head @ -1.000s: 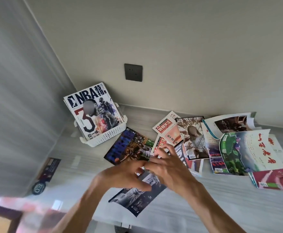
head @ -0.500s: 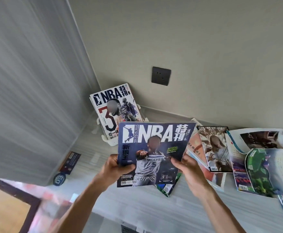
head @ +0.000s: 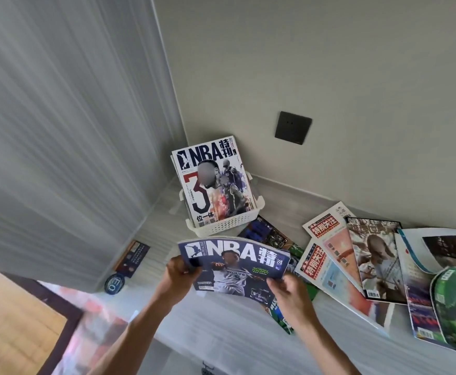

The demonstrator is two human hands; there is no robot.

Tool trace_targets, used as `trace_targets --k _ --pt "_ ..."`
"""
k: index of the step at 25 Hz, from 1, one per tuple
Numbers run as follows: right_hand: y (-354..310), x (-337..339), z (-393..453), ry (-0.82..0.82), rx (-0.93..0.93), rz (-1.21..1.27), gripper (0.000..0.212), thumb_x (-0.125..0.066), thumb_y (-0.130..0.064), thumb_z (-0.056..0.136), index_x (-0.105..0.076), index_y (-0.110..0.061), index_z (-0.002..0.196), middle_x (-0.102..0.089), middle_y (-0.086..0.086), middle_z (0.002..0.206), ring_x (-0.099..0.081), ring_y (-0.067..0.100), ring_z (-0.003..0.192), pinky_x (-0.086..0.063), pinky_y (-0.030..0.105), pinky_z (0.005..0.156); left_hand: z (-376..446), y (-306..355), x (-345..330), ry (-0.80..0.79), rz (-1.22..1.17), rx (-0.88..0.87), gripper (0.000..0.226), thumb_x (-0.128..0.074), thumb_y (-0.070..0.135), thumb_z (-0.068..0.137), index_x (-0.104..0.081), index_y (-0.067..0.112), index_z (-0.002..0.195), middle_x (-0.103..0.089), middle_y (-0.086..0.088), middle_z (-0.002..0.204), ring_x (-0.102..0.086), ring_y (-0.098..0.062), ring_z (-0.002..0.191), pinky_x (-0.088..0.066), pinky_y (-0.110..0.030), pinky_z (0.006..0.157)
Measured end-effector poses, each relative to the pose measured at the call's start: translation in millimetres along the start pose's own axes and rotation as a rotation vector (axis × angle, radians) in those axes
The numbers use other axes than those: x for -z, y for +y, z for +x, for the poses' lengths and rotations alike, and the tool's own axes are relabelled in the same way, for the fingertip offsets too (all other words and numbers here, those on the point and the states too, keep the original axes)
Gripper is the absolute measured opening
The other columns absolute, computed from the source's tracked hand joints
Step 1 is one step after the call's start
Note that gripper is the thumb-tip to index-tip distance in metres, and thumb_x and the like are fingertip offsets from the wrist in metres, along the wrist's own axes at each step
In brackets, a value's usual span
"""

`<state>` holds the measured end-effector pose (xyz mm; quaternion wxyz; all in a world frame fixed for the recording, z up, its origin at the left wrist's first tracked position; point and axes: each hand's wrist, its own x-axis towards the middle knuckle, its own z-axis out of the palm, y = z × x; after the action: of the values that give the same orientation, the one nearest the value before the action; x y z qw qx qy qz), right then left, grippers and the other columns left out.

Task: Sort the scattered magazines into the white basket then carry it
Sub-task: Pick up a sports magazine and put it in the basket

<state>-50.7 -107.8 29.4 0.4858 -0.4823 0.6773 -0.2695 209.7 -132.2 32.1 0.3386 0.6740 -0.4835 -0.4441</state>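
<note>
- Far left on the pale shelf I see a dark card and a round blue badge lying flat, well apart from my hands.
- My left hand is closed on the left edge of the blue NBA magazine, thumb on the cover and fingers curled behind it.
- That magazine is held up off the shelf, cover toward me, its top edge bowed, just in front of the white basket.
- The basket stands in the corner by the wall, with a white NBA magazine upright in it and leaning back.
- My right hand pinches the blue magazine's lower right corner, thumb on top, fingers underneath.
- To the right, a red-titled magazine and more loose magazines lie fanned and overlapping on the shelf, none touched.
- A dark wall socket sits above them.
</note>
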Motion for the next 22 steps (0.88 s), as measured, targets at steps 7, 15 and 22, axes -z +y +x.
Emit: trace_targets --k 7,15,22 --pt "-134 24 99 0.276 0.231 0.43 0.031 -0.067 -0.004 0.087 -0.051 -0.03 0.083 -0.07 -0.003 0.089 -0.071 0.012 0.077 -0.058 0.021 0.062 79 86 37 0.16 -0.435 -0.13 0.024 -0.052 -0.01 0.092 -0.063 0.01 0.099 -0.074 0.016 0.07 -0.068 0.001 0.067 -0.058 -0.022 0.067" --pt "-170 -9 184 -0.035 0.291 0.183 0.043 -0.064 0.002 0.085 -0.068 -0.039 0.098 -0.06 -0.001 0.123 -0.065 0.02 0.105 -0.056 0.045 0.093 147 90 44 0.277 -0.449 0.009 0.038 -0.049 -0.007 0.096 -0.064 0.026 0.085 -0.07 0.011 0.086 -0.067 0.004 0.072 -0.054 -0.023 0.073" --pt "-133 -8 194 -0.148 0.183 -0.025 0.051 -0.066 -0.001 0.082 -0.058 -0.02 0.129 -0.037 -0.016 0.14 -0.045 0.002 0.121 -0.038 0.026 0.105 157 67 39 0.219 -0.41 0.285 0.028 -0.059 -0.006 0.089 -0.055 0.008 0.113 -0.062 -0.006 0.1 -0.062 -0.012 0.082 -0.052 -0.025 0.074"
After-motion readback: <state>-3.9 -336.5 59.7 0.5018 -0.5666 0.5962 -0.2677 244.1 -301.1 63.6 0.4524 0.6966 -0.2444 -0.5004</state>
